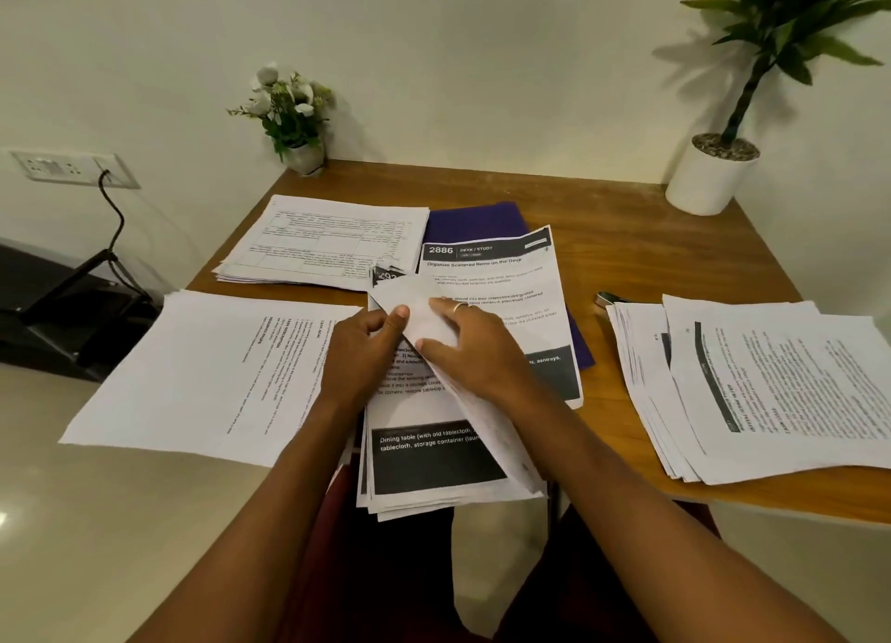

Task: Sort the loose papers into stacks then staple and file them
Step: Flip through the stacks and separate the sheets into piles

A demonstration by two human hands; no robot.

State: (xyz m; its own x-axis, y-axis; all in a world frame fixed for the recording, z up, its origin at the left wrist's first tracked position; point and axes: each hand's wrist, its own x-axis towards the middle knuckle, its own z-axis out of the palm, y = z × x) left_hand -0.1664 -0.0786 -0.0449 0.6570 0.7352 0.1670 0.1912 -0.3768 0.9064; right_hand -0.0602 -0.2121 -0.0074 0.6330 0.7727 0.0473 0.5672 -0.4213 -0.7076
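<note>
A middle stack of printed papers (434, 469) with black banners lies at the desk's front edge. My left hand (361, 353) and my right hand (475, 348) both pinch several upturned sheets (424, 321) lifted from that stack. A sheet headed "2886 Desk / Study" (487, 266) lies behind them on a purple file folder (472, 220). Other stacks sit at the far left (323, 242), near left (212, 372) and right (771, 382). A silver stapler (608, 299) peeks out behind the right stack.
The wooden desk (651, 237) stands against a white wall. A small flower pot (301, 153) is at the back left corner and a white potted plant (711, 174) at the back right. A wall socket with a black cable (108, 194) is off to the left.
</note>
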